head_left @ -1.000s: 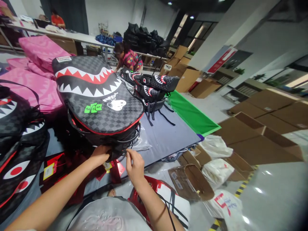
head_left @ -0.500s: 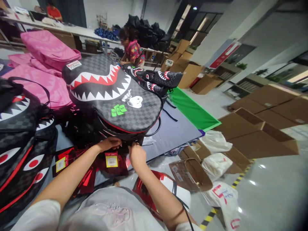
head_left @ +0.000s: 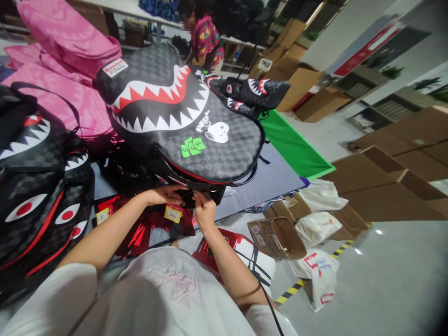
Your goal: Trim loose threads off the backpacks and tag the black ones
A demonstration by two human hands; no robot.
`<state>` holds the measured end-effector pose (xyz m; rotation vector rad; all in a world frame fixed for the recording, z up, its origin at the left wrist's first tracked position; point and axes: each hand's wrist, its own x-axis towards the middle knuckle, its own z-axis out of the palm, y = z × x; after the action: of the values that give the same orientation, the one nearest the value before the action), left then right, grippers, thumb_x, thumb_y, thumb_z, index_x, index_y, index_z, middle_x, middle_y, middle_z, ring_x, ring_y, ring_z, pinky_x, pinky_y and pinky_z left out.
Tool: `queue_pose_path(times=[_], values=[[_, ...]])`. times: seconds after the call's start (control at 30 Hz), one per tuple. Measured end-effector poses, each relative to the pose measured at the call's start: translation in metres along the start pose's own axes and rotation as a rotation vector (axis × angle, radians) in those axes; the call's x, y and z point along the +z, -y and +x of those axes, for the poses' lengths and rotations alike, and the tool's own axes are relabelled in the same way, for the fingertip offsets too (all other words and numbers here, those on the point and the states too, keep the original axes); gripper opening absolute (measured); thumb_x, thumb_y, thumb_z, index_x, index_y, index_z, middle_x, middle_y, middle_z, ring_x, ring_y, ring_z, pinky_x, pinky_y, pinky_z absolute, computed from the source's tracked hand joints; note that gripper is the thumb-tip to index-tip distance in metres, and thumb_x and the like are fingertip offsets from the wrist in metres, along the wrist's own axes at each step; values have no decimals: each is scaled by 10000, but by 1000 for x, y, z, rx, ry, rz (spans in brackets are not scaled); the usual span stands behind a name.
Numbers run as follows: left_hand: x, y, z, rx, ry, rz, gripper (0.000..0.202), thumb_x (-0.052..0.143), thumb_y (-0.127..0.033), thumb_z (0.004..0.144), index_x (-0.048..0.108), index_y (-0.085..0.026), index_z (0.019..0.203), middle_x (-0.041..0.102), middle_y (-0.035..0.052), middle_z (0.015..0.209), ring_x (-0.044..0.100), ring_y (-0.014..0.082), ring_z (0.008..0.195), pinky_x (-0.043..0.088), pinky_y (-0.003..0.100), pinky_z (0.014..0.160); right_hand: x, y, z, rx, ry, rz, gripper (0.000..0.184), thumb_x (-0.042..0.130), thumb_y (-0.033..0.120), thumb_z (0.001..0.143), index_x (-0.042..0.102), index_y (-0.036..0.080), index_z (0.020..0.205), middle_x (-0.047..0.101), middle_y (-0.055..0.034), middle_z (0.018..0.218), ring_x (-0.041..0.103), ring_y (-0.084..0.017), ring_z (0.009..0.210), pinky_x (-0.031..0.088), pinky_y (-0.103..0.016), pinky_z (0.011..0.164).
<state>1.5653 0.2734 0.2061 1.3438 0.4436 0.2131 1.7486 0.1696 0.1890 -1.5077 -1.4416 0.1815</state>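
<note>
Backpack (head_left: pixel 210 156) edge pinched by left hand (head_left: pixel 164 195), right hand (head_left: pixel 205 211); floor (head_left: pixel 378 280) open.

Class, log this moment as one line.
left hand: holds backpack edge | right hand: pinches same edge | yellow tag: below hands

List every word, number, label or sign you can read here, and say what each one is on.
No text can be read with certainty.
On the backpack, the white patch: red print, blurred.
On the same backpack, the green notes: marks blurred.
By the left hand, the yellow hang tag: too small.
In the background, the red-and-white sign: blurred.
On the floor, the white bag: red print, unreadable.
</note>
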Motion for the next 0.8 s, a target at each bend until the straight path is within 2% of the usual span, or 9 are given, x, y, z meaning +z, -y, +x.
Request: queue_pose_path(times=[0.07, 0.13, 0.27, 0.4, 0.47, 0.53, 0.6, 0.7, 0.8], values=[[-2, 4, -13, 24, -24, 45, 913, 832, -282, 655, 389, -188, 1447, 711, 69, 1016, 662, 176, 976, 496, 312, 872, 1, -3, -3, -43, 61, 39, 318, 435, 249, 917, 733, 208, 1018, 743, -79, 934, 696, -215, 874, 546, -373, 851], [-1, 12, -24, 45, -124, 109, 889, 826, -240, 632, 424, -178, 1423, 702, 64, 1030, 661, 173, 937, 512, 296, 821, 2, -5, -3, -96, 146, 78, 346, 413, 210, 910, 717, 210, 1077, 741, -79, 997, 704, -201, 865, 556, -371, 857], [14, 35, -31, 108, -458, 174, 590, 763, -212, 667, 589, -136, 1225, 712, 59, 1002, 669, 154, 817, 517, 250, 701, 0, -8, 2, -185, 282, 116, 368, 409, 190, 908, 692, 221, 1141, 733, -69, 1060, 711, -177, 817, 584, -350, 809], [36, 51, -22, 175, -751, 203, 223, 697, -205, 734, 711, -136, 946, 732, 33, 847, 675, 148, 719, 505, 227, 622, 0, -10, 8, -176, 293, 113, 264, 460, 240, 937, 698, 224, 1048, 742, -38, 904, 702, -156, 709, 598, -311, 731], [45, 55, -16, 252, -907, 249, 138, 670, -196, 773, 735, -154, 887, 743, 29, 834, 686, 151, 735, 517, 232, 647, -1, -11, 8, -156, 287, 136, 220, 487, 251, 944, 700, 225, 994, 737, -24, 849, 699, -154, 676, 605, -300, 694], [51, 59, -11, 353, -1033, 331, 129, 657, -171, 796, 747, -169, 887, 752, 28, 845, 694, 149, 761, 532, 242, 702, -3, -13, 7, -194, 327, 145, 238, 473, 232, 954, 706, 231, 1004, 743, -30, 901, 717, -168, 743, 620, -314, 721], [54, 62, -8, 461, -1080, 444, 132, 649, -148, 811, 754, -178, 885, 752, 29, 844, 693, 143, 766, 540, 250, 733, -8, -15, 7, -314, 405, 111, 299, 440, 183, 954, 710, 238, 1070, 736, -48, 1038, 720, -192, 911, 618, -349, 834], [57, 65, -7, 577, -1076, 673, 177, 600, -134, 858, 761, -197, 898, 739, 40, 875, 679, 142, 802, 535, 266, 748, -19, -15, 7, -496, 531, 37, 417, 383, 107, 945, 672, 239, 1215, 662, -64, 1248, 640, -206, 1152, 550, -370, 1005], [64, 63, -10, 603, -1171, 967, 176, 609, -165, 868, 769, -234, 896, 716, 64, 1020, 637, 201, 978, 491, 363, 855, -30, -14, 10, -533, 604, 5, 470, 341, 89, 949, 627, 237, 1291, 621, -74, 1303, 597, -195, 1211, 523, -357, 1033]])
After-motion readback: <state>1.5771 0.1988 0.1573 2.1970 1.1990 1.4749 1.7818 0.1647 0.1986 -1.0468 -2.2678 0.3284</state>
